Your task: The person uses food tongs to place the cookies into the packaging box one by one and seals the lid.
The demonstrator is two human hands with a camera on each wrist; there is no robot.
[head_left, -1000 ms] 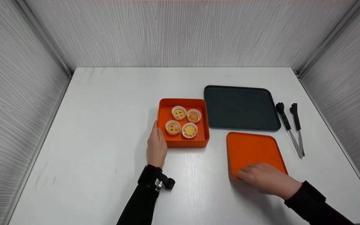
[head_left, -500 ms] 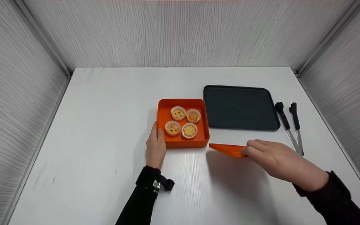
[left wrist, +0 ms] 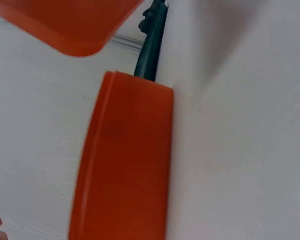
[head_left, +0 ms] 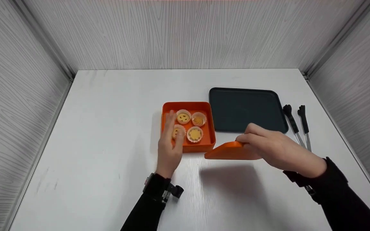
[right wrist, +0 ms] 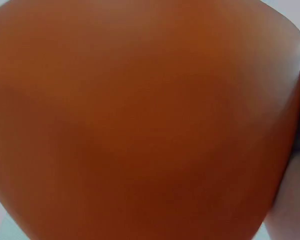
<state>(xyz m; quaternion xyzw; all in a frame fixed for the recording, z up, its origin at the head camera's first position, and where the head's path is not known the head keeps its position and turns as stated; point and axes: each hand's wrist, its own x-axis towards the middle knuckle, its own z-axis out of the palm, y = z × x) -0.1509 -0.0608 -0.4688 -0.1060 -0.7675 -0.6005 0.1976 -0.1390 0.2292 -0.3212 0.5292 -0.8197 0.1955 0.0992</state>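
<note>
A square orange box (head_left: 201, 148) stands near the middle of the white table with several small pastries (head_left: 195, 134) in pale paper cups inside. Over its left rim is my left hand (head_left: 169, 154), fingers straight and pointing away from me, covering part of one pastry. My right hand (head_left: 278, 152) grips the orange lid (head_left: 228, 153) by its edge, just right of the box's front corner. The lid hangs tilted above the table and casts a shadow below. In the left wrist view the lid (left wrist: 77, 27) overhangs the box wall (left wrist: 132, 160); it fills most of the right wrist view.
A dark green tray (head_left: 246, 110) lies behind and right of the box, close to its right side. Tongs (head_left: 304, 123) with black handles lie to the right of the tray, partly behind my right hand. Pale wood-grain panels (head_left: 185, 35) enclose the table.
My right hand has picked up the lid from the table and carried it left, tilted, toward the box. My left hand has moved from the box's left side to over its rim.
</note>
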